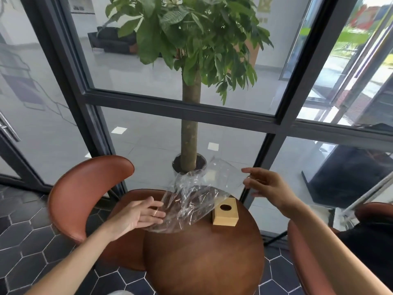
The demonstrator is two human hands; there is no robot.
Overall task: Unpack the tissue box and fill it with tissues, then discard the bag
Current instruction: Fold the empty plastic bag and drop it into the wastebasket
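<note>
A clear, crumpled plastic bag (191,201) hangs in the air above the far side of the round wooden table (202,262). My right hand (265,184) pinches the bag's upper right corner between thumb and fingers. My left hand (138,216) is flat and palm-up, fingers apart, with its fingertips touching the bag's lower left edge. A small light-wood tissue box (225,213) with a round hole in its top stands on the table's far right, partly under the bag. No tissues are visible.
A brown leather chair (85,188) stands left of the table and another (302,252) at the right. Behind the table a potted tree (190,128) stands against a dark-framed glass wall (191,107). The floor has dark hexagonal tiles.
</note>
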